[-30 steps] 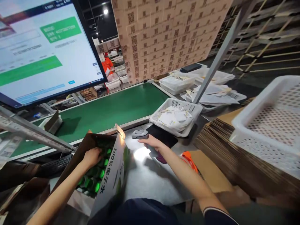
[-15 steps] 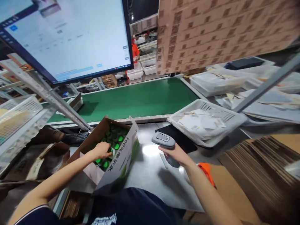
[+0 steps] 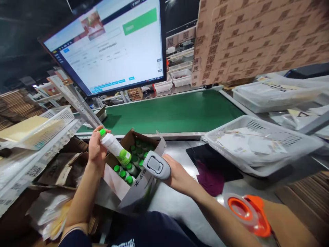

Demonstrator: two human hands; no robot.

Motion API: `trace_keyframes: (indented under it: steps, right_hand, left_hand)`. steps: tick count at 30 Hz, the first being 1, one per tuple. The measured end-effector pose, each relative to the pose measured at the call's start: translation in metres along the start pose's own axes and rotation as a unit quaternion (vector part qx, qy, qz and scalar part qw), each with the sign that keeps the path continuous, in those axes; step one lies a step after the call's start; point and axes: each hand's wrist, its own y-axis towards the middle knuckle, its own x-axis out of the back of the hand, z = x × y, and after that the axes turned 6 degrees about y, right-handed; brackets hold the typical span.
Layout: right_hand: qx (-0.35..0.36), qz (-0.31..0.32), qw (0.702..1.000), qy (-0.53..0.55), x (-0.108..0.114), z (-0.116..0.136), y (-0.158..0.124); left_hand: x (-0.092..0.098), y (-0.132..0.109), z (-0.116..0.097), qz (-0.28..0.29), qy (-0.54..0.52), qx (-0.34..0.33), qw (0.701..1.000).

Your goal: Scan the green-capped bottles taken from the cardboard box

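Observation:
My left hand (image 3: 96, 148) is closed around the top of a white bottle (image 3: 113, 145) with a green cap and a green picture near its base. The bottle is tilted above an open carton (image 3: 151, 185) printed with dark characters. Inside stand several more green-capped bottles (image 3: 132, 168). In my right hand (image 3: 177, 173) is a grey barcode scanner (image 3: 157, 165), held over the carton's right wall with its head towards the bottle. My palm and the carton hide the scanner's handle.
A monitor (image 3: 113, 51) hangs above a green conveyor belt (image 3: 164, 111). To the right are a white basket (image 3: 246, 164) of papers, a black mat (image 3: 213, 161), a dark purple cloth (image 3: 209, 180) and an orange tape dispenser (image 3: 257, 216). Another white basket (image 3: 61, 127) stands left.
My left hand has lifted a bottle out of the carton. My right hand has brought the scanner left, close to the bottle. The view has shifted, and the screen shows a green bar.

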Motion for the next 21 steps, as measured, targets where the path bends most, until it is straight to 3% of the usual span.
trace_keyframes:
  steps: [2, 6, 9, 14, 19, 21]
  right_hand:
    - [-0.001, 0.022, 1.0, -0.01, -0.008, 0.005, 0.009]
    - [-0.019, 0.048, 0.999, -0.005, -0.013, 0.005, 0.013]
    - [-0.046, 0.047, 0.997, 0.032, -0.007, 0.0, 0.002]
    - [-0.11, 0.027, 0.988, 0.106, 0.014, -0.01, -0.03]
    - [-0.132, -0.053, 0.983, 0.115, 0.026, -0.027, -0.05]
    - [-0.139, -0.069, 0.981, 0.113, 0.026, -0.034, -0.053]
  left_hand:
    - [-0.011, -0.002, 0.008, -0.008, -0.034, -0.018, 0.999]
    - [-0.029, -0.01, 0.01, -0.054, -0.03, -0.154, 0.986]
    - [-0.034, -0.016, 0.011, -0.023, -0.001, -0.194, 0.981]
    - [-0.025, -0.029, 0.04, 0.053, 0.167, -0.092, 0.98]
    - [-0.008, -0.053, 0.095, 0.228, 0.257, 0.024, 0.939]
    - [0.003, -0.055, 0.113, 0.304, 0.287, 0.064, 0.906]
